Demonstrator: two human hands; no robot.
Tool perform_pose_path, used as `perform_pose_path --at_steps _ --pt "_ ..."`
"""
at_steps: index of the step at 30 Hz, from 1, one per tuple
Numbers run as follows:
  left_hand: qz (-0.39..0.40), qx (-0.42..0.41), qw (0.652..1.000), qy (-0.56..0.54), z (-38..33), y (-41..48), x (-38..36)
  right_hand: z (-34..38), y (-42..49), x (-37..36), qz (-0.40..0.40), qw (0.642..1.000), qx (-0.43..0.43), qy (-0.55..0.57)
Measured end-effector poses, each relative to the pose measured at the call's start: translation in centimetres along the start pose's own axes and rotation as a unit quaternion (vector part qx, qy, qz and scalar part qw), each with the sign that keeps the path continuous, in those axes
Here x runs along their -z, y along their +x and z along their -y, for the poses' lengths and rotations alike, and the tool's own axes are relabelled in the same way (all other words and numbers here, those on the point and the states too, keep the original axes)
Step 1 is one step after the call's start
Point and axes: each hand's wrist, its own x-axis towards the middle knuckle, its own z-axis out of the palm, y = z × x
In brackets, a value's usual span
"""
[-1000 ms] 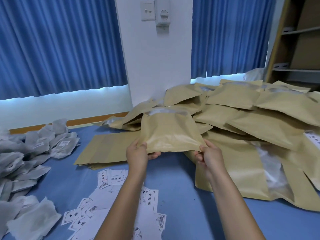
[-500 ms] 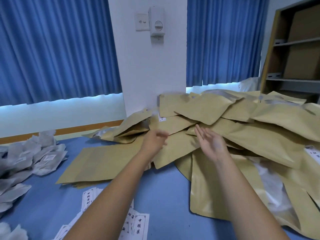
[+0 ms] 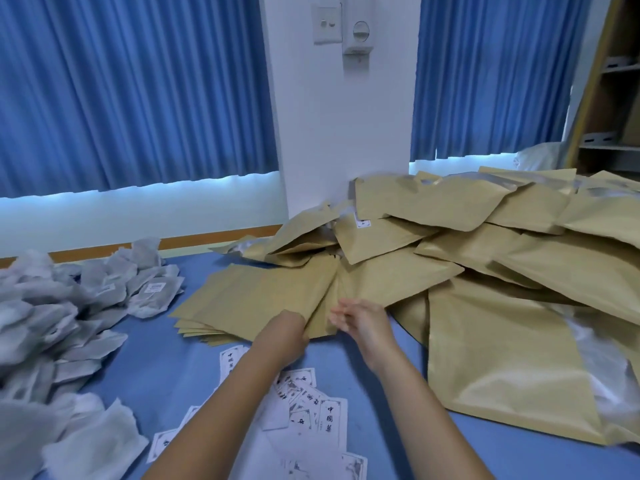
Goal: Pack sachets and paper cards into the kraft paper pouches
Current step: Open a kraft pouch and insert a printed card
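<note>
Many pouches (image 3: 512, 258) crowd behind both hands.

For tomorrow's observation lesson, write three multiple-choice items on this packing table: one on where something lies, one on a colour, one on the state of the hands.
1. Where does the sachet heap lie?
A. At the table's left
B. On the shelf
C. Under the pouches

2. What colour are the curtains?
A. Green
B. Blue
C. Red

3. What is the right hand doing?
A. Holding a card
B. Gripping a sachet
C. Hovering with loose fingers and holding nothing

Answers:
1 A, the grey-white sachets pile up at the left edge.
2 B, blue folds hang either side of the white pillar.
3 C, its fingers are spread beside the flat pouch stack, near the left hand.
</note>
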Motion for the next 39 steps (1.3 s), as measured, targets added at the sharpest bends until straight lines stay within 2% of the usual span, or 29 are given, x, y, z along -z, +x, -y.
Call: perform_pose_path --at_steps 3,7,10,12,16,22,27,34,37,39 --pt "-0.083 0.004 0.997 0.004 1.7 -2.8 1.0 -2.1 -1.7 -2.9 0.016 0.999 -0.023 -0.024" --pt "-0.150 -0.046 0.983 -0.099 6.0 -7.5 1.1 -3.5 -3.6 -5.0 0.126 0.988 -0.079 0.041" --pt "-0.166 -0.041 0.975 -0.143 9.0 -9.8 -0.2 -4.6 -4.2 -5.4 0.146 0.982 -0.094 0.077" --pt "-0.165 -0.041 0.968 -0.185 9.6 -10.4 -1.2 -5.5 -4.5 -5.7 0.142 0.984 -0.096 0.049" --pt "-0.165 -0.063 0.968 -0.177 9.7 -9.7 -2.1 -6.7 -5.4 -6.3 0.194 0.976 -0.099 0.016" --pt "-0.147 -0.042 0.933 -0.327 10.7 -9.6 -1.8 -6.6 -5.4 -6.1 0.244 0.966 -0.080 0.015" --pt "-0.137 -0.068 0.934 -0.323 10.7 -9.7 -2.0 -6.5 -5.6 -6.0 0.258 0.963 -0.075 0.021" --pt "-0.130 -0.028 0.925 -0.356 10.5 -10.0 -1.7 -6.4 -5.7 -6.2 0.233 0.969 -0.085 0.015" --pt "-0.150 -0.030 0.947 -0.282 9.7 -10.2 -2.0 -6.8 -5.7 -6.4 0.221 0.970 -0.097 -0.016" --pt "-0.173 0.009 0.960 -0.219 8.7 -10.1 -2.4 -7.2 -5.8 -6.7 0.199 0.973 -0.105 -0.041"
